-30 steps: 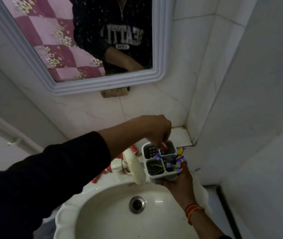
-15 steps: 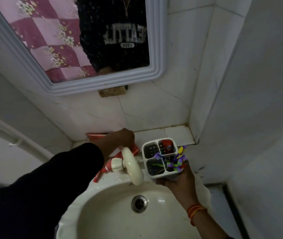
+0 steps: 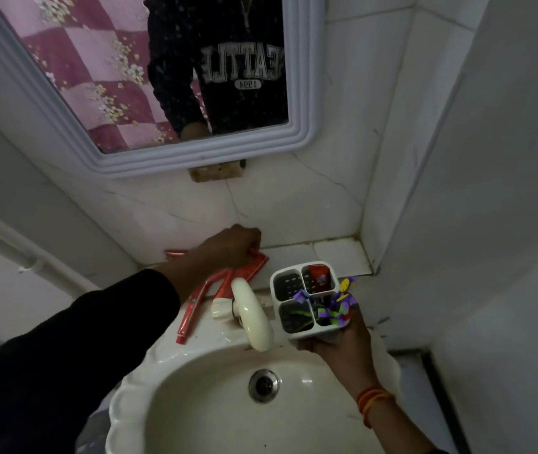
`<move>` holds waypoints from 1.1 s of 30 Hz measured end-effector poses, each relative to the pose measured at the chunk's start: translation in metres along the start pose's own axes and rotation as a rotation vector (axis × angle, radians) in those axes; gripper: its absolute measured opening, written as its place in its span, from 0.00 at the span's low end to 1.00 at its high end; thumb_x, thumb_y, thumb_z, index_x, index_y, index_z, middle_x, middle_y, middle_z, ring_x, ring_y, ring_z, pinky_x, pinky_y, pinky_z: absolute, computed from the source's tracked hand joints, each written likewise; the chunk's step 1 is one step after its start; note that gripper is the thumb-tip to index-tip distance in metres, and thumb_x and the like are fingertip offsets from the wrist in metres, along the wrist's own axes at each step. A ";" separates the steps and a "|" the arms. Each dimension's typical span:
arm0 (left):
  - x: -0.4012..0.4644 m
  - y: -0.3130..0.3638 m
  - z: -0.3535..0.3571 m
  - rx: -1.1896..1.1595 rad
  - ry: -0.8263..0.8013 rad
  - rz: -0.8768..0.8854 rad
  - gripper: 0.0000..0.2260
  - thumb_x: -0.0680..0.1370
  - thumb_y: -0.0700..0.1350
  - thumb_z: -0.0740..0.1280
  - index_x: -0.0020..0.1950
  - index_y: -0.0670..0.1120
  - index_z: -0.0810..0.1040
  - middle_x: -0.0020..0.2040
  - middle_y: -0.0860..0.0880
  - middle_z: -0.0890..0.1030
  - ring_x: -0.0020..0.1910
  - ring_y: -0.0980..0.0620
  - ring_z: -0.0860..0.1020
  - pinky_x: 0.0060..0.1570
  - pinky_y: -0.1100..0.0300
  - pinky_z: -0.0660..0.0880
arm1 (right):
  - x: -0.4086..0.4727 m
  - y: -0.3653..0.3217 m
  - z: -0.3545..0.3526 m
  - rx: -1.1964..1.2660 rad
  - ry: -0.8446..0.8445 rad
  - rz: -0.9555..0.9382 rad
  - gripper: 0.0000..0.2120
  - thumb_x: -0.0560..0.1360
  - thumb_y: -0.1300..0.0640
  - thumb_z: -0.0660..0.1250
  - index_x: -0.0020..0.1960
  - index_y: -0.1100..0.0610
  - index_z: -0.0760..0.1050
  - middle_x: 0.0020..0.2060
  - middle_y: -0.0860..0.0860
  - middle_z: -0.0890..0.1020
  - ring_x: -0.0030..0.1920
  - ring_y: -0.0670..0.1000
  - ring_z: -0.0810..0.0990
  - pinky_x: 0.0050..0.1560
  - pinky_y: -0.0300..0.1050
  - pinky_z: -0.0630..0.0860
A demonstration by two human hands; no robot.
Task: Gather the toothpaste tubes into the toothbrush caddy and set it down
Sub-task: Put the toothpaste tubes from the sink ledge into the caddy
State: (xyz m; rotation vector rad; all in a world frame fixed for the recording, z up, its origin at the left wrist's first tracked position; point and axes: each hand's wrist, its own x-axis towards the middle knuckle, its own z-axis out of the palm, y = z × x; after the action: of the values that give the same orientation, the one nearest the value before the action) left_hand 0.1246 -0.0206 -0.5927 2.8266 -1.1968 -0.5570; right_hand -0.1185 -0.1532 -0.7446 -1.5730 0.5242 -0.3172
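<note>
My right hand (image 3: 336,347) holds the white four-compartment toothbrush caddy (image 3: 297,337) from below, above the sink's back right rim. One red toothpaste tube (image 3: 318,273) stands in its far right compartment; purple and yellow toothbrushes (image 3: 339,304) fill the near right one. My left hand (image 3: 231,245) is closed over a red toothpaste tube (image 3: 256,265) lying on the ledge behind the tap. Another red tube (image 3: 193,309) lies diagonally on the sink's back rim to the left, and a further red tube end (image 3: 175,253) shows left of my wrist.
A white tap (image 3: 252,317) stands between my two hands, over the white basin (image 3: 149,404) with its drain (image 3: 263,385). A tiled ledge (image 3: 339,253) runs into the corner at the right. A framed mirror (image 3: 175,158) hangs on the wall above.
My left hand left the caddy, where a red tube now stands, moved left and back to the ledge and closed over another red tube. The caddy stays in my right hand.
</note>
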 end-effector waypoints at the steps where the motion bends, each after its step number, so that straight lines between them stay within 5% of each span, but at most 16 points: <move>1: -0.008 0.007 -0.012 0.006 0.065 0.012 0.09 0.76 0.42 0.70 0.55 0.46 0.79 0.45 0.47 0.80 0.48 0.45 0.81 0.44 0.55 0.74 | 0.001 0.000 -0.001 0.053 -0.004 0.011 0.47 0.55 0.55 0.87 0.70 0.55 0.71 0.61 0.53 0.83 0.60 0.56 0.83 0.49 0.66 0.84; 4: -0.032 0.024 -0.035 -0.064 0.326 0.128 0.11 0.76 0.38 0.69 0.58 0.45 0.83 0.49 0.45 0.86 0.46 0.48 0.84 0.50 0.53 0.80 | 0.000 -0.004 -0.001 0.111 -0.026 -0.009 0.50 0.54 0.63 0.87 0.72 0.54 0.69 0.64 0.54 0.81 0.63 0.60 0.82 0.45 0.66 0.85; 8: -0.059 0.056 -0.061 -0.199 0.652 0.240 0.11 0.77 0.37 0.70 0.59 0.42 0.83 0.49 0.45 0.87 0.45 0.51 0.84 0.49 0.58 0.81 | 0.000 -0.007 -0.001 0.114 -0.037 -0.082 0.51 0.55 0.72 0.86 0.72 0.56 0.69 0.65 0.52 0.81 0.64 0.51 0.82 0.47 0.46 0.86; 10: -0.066 0.072 -0.068 -0.282 0.701 0.266 0.10 0.78 0.38 0.70 0.58 0.42 0.84 0.48 0.47 0.87 0.43 0.54 0.84 0.48 0.65 0.80 | 0.000 -0.007 -0.002 0.146 -0.061 -0.067 0.50 0.56 0.73 0.85 0.72 0.55 0.69 0.65 0.54 0.80 0.64 0.55 0.82 0.46 0.55 0.87; 14: -0.068 0.095 -0.058 -0.366 0.640 0.295 0.09 0.77 0.39 0.72 0.57 0.43 0.85 0.48 0.49 0.87 0.41 0.57 0.83 0.47 0.69 0.79 | 0.001 -0.005 -0.003 0.220 -0.111 -0.047 0.47 0.59 0.72 0.84 0.73 0.55 0.69 0.66 0.57 0.79 0.64 0.62 0.81 0.43 0.70 0.84; 20: -0.061 0.101 -0.061 -0.416 0.484 0.348 0.09 0.78 0.38 0.71 0.58 0.43 0.84 0.42 0.55 0.83 0.36 0.66 0.80 0.43 0.75 0.76 | 0.000 -0.012 -0.001 0.409 -0.111 -0.013 0.36 0.68 0.81 0.74 0.71 0.61 0.68 0.62 0.56 0.81 0.57 0.51 0.85 0.38 0.48 0.86; 24: -0.061 0.102 -0.067 -0.347 0.451 0.412 0.10 0.77 0.36 0.72 0.58 0.41 0.84 0.45 0.55 0.82 0.38 0.67 0.79 0.45 0.76 0.76 | 0.000 -0.016 -0.002 0.433 -0.102 0.057 0.49 0.58 0.57 0.88 0.73 0.57 0.68 0.67 0.60 0.77 0.64 0.65 0.80 0.44 0.73 0.82; 27: -0.059 0.100 -0.065 -0.303 0.444 0.426 0.10 0.77 0.36 0.72 0.58 0.41 0.84 0.45 0.53 0.83 0.39 0.60 0.81 0.45 0.72 0.78 | -0.003 -0.024 -0.001 0.434 -0.088 0.087 0.57 0.50 0.45 0.89 0.73 0.56 0.68 0.68 0.59 0.77 0.65 0.66 0.79 0.47 0.77 0.80; 30: -0.054 0.097 -0.056 -0.299 0.436 0.414 0.10 0.76 0.36 0.73 0.57 0.42 0.85 0.46 0.50 0.86 0.41 0.59 0.82 0.45 0.74 0.77 | -0.002 -0.026 -0.003 0.354 -0.074 0.093 0.52 0.53 0.47 0.89 0.71 0.57 0.70 0.64 0.59 0.79 0.62 0.64 0.81 0.50 0.74 0.81; 33: -0.048 0.093 -0.043 -0.283 0.374 0.380 0.10 0.74 0.38 0.76 0.55 0.43 0.86 0.49 0.47 0.88 0.46 0.53 0.86 0.53 0.59 0.82 | 0.000 -0.017 -0.003 0.452 -0.111 0.109 0.46 0.58 0.59 0.87 0.71 0.57 0.70 0.66 0.61 0.78 0.61 0.65 0.81 0.45 0.75 0.81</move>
State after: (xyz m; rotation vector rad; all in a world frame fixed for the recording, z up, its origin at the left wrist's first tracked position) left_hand 0.0440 -0.0575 -0.5232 2.2559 -1.3927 -0.1510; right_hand -0.1182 -0.1556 -0.7275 -1.1126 0.4156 -0.2430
